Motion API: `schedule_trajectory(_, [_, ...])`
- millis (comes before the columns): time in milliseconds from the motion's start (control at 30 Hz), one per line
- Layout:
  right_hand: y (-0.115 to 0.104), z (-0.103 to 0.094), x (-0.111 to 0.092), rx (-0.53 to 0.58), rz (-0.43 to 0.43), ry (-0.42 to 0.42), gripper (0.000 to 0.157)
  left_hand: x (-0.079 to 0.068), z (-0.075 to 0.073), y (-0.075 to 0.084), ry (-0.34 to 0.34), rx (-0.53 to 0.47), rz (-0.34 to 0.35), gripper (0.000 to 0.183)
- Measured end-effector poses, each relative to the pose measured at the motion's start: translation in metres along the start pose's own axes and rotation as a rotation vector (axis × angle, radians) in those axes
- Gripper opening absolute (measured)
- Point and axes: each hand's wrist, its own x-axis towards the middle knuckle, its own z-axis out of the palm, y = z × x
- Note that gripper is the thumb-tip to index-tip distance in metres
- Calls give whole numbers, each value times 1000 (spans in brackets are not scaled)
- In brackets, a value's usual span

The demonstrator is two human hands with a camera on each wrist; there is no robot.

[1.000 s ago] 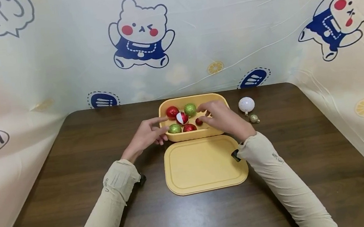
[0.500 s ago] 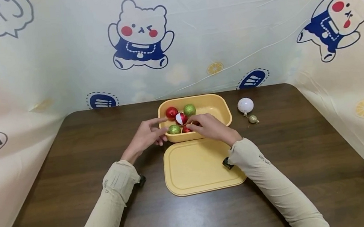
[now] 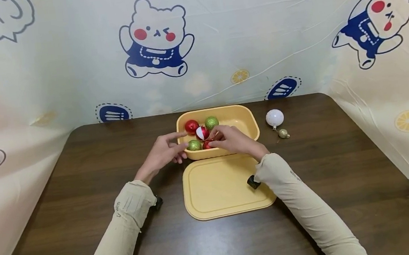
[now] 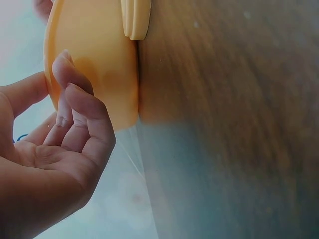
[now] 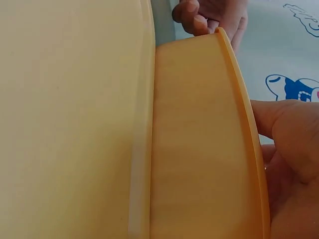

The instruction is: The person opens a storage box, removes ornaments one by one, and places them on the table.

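Observation:
A yellow lunchbox-like box [image 3: 243,118] holds several Christmas baubles. Two glittery green ones [image 3: 211,122], a red one [image 3: 191,127] and a red-and-white one [image 3: 202,133] show in its left half. My left hand [image 3: 165,151] holds the box's left end, thumb at the rim and other fingers bent against the outer wall in the left wrist view. My right hand [image 3: 232,139] reaches over the near wall, thumb and fingers bent around a small red bauble they hide. The right thumb overlaps a larger red bauble [image 3: 206,145] at the near side.
A yellow lid [image 3: 227,188] lies flat directly in front of the box. Right of the box, a white bauble [image 3: 274,117] and a small gold bauble [image 3: 283,133] rest on the dark wooden table [image 3: 331,163]. A printed curtain rises behind the table.
My right hand has moved left inside the box, covering the small red bauble that was visible, then stayed nearly still. My left hand has kept its place at the box's end.

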Motion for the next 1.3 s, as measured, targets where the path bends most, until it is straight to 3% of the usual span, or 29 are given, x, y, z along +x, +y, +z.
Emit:
schedule_trajectory(400, [1,-4,-1,12,-13,28,35,2,1,-1,-4,-4,10,48])
schedule_trajectory(633, [5,-6,-2,29,-33,41,34,1,2,1,-1,2,0,48])
schedule_trajectory(833, [6,-7,0,-11,-73,-49,30,1,1,1,-13,-11,-15,50])
schedule_trajectory(1000, [3,-7,0,-16,-56,-102,28,1,1,1,-23,-31,-22,51])
schedule_trajectory(1300, [7,-10,1,27,-43,-46,27,1,0,-1,-19,-18,-4,49])
